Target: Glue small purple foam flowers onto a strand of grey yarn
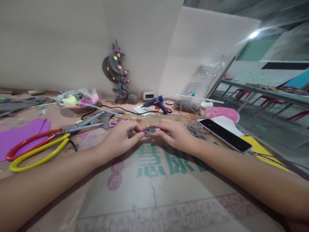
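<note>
Above the printed cardboard (pixel 116 206), both hands meet around a small grey felt-like piece (pixel 151 130) with bits of purple at its left end. My left hand (pixel 122 135) pinches that left end between thumb and fingers. On the opposite side, my right hand (pixel 175 132) grips the right end, its fingertips covering part of it. The piece's full shape is hidden by the fingers. Just behind the hands lies a blue hot glue gun (pixel 156 103), its nozzle pointing left over a white paper scrap (pixel 143 111). Loose grey yarn (pixel 197 131) lies beside my right wrist.
Scissors with red and yellow handles (pixel 40 154) rest by my left forearm on purple sheets (pixel 21 132). A phone (pixel 224 135) lies right. Behind stand a grey moon ornament (pixel 117 66), a small digital clock (pixel 149 95), a clear bottle (pixel 204 82) and a bowl of pompoms (pixel 65 104).
</note>
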### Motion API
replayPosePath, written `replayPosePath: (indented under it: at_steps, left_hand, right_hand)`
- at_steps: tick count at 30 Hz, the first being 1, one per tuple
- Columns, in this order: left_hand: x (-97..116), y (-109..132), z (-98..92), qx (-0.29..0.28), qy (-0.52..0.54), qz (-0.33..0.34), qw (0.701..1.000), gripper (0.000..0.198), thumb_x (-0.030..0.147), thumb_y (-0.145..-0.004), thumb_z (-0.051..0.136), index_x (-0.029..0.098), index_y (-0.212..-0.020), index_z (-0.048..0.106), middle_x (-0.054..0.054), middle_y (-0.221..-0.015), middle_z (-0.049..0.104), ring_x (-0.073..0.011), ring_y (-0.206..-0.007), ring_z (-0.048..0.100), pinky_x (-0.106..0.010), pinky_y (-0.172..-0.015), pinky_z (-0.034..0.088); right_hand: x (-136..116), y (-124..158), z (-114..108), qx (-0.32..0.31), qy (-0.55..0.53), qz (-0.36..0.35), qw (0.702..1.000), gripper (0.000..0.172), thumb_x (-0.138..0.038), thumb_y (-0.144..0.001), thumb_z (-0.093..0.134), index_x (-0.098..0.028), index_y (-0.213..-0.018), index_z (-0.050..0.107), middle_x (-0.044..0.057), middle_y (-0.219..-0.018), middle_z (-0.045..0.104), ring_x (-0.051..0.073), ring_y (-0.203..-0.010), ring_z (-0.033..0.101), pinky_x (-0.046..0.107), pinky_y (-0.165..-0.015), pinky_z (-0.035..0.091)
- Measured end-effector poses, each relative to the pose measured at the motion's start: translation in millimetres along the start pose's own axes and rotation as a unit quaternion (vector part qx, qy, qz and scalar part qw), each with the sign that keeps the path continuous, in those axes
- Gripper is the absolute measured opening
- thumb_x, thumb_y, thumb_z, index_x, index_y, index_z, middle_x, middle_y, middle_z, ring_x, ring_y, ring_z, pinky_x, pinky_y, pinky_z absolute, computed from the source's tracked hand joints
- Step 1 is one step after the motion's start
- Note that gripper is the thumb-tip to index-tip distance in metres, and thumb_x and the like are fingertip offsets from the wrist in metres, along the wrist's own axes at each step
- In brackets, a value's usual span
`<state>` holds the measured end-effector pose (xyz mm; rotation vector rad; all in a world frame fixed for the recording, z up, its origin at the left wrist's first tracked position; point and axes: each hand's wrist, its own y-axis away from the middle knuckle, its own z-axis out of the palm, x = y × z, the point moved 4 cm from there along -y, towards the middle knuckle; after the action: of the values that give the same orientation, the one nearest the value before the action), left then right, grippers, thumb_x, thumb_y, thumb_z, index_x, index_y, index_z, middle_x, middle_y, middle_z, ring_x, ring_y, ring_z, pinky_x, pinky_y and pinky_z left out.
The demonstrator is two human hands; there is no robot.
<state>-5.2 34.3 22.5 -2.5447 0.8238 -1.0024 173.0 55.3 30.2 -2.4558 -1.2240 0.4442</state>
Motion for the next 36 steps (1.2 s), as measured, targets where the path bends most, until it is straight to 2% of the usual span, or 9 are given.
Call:
replayPosePath:
  at_steps: [10,16,21,36]
  left_hand:
    - [-7.6,-2.3,1.5,0.004,0.005,-0.024,1.000,0.013,0.027,-0.083,0.053,0.017,-0.078,0.060,0.001,-0.075,0.064,-0.0142,-0.072,0.057,-0.025,-0.067,0.041]
    - [-3.3,-0.1,1.6,-0.004,-0.036,0.016,0.999,0.014,0.026,-0.084,0.053,0.016,-0.079,0.061,-0.002,-0.079,0.063,-0.0172,-0.078,0.056,-0.029,-0.072,0.040]
    - [-1.2,0.8,1.8,0.001,-0.064,0.040,0.997,0.013,0.025,-0.084,0.053,0.016,-0.080,0.061,-0.003,-0.078,0.062,-0.0179,-0.079,0.055,-0.031,-0.073,0.039]
    - [1.0,0.9,2.2,-0.008,-0.060,0.039,0.997,0.013,0.028,-0.084,0.052,0.019,-0.079,0.060,-0.002,-0.078,0.064,-0.0178,-0.077,0.056,-0.032,-0.073,0.040]
  right_hand:
    - [3.5,-0.1,1.8,-0.021,0.032,0.006,0.999,0.036,-0.039,-0.091,0.042,-0.018,-0.115,0.060,0.009,-0.094,0.065,0.019,-0.083,0.058,0.029,-0.070,0.042]
    - [0.8,0.1,1.9,-0.023,-0.022,0.009,0.999,0.034,-0.037,-0.090,0.045,-0.021,-0.117,0.060,0.006,-0.091,0.066,0.017,-0.081,0.059,0.026,-0.069,0.043]
    - [-3.6,0.5,2.0,-0.023,-0.023,0.013,0.999,0.032,-0.036,-0.090,0.046,-0.019,-0.113,0.061,0.006,-0.090,0.066,0.016,-0.080,0.058,0.026,-0.068,0.042]
    - [-3.8,1.6,2.7,0.000,0.018,0.021,1.000,0.031,-0.040,-0.089,0.045,-0.017,-0.096,0.066,0.006,-0.081,0.067,0.017,-0.074,0.058,0.025,-0.064,0.039]
